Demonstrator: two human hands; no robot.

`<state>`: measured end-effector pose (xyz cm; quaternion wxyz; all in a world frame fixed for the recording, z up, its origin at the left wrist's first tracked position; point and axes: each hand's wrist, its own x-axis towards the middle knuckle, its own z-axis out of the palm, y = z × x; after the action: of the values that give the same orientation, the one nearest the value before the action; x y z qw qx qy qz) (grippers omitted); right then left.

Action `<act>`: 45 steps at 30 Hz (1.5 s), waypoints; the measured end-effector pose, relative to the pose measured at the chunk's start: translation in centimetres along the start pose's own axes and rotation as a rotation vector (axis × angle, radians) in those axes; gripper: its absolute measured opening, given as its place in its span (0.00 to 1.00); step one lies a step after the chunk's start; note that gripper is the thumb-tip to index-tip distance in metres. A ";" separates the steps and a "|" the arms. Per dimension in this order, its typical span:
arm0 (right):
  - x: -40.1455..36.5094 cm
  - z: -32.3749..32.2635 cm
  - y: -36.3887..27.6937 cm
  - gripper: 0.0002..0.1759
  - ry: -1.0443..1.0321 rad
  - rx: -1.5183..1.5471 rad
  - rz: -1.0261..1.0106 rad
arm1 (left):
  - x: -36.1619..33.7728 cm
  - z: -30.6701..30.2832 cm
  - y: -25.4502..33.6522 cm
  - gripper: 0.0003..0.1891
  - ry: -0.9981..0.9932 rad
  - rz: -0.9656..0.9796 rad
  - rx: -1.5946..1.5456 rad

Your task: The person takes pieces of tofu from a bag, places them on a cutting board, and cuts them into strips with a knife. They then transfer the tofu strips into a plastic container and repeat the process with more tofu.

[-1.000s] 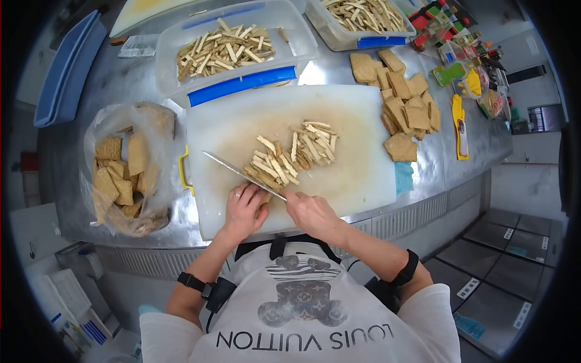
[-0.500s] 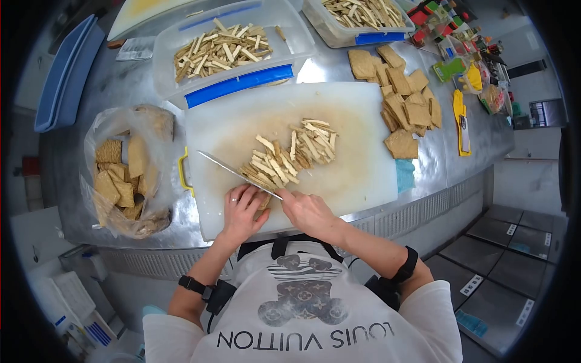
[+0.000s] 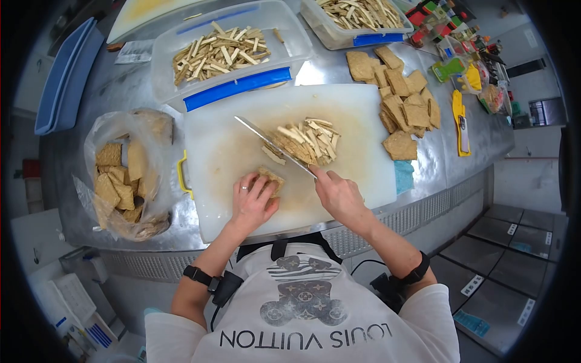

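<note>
Steel counter [image 3: 121,85] fills our view from above, with a white board [image 3: 224,151] at its near edge and our own white shirt [image 3: 302,302] below.

Our left hand [image 3: 253,202] lies flat with the fingers loosely spread, pressing on a tan slab [image 3: 270,177] near the front of the board. Our right hand [image 3: 339,193] is closed around the handle of a knife [image 3: 266,139]. The blade runs slantwise and lies against a heap of cut strips [image 3: 308,139] in the middle of the board.

We judge the work to be well along but far from finished. Behind the board, one clear tub [image 3: 163,72] holds a thin layer of strips, and a second tub [image 3: 315,24] at the far right holds more. Uncut squares are still waiting: a stack [image 3: 405,103] lies on the counter just right of the board, and a clear bag [image 3: 124,175] on the left holds many more. The slab under our left hand looks partly cut.

The only writing we can read is on the shirt, where LOUIS VUITTON appears upside down beneath a bear drawing. The blue bands on the fronts of the tubs show no words. Bright packets [image 3: 454,36] in the far right corner are too small to read.
</note>
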<state>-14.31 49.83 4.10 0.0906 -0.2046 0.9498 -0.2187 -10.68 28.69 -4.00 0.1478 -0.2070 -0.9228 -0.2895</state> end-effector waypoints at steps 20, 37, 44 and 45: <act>0.1 3.3 -2.0 0.12 -0.127 -0.002 -0.103 | 0.0 0.4 0.0 0.16 0.048 -0.010 -0.018; -0.3 0.6 -2.2 0.14 -0.199 0.050 -0.082 | -0.5 0.1 0.1 0.18 0.017 -0.064 -0.058; -0.8 1.6 -2.9 0.15 -0.248 0.039 -0.054 | -1.0 0.4 -0.2 0.17 0.036 -0.062 -0.071; -0.7 2.3 -2.7 0.15 -0.226 0.037 -0.061 | -1.1 0.4 -0.1 0.16 0.035 -0.061 -0.066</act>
<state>-12.13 47.04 3.40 0.1943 -0.2550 0.9226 -0.2146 -9.81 28.56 -4.83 0.1481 -0.1785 -0.9158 -0.3280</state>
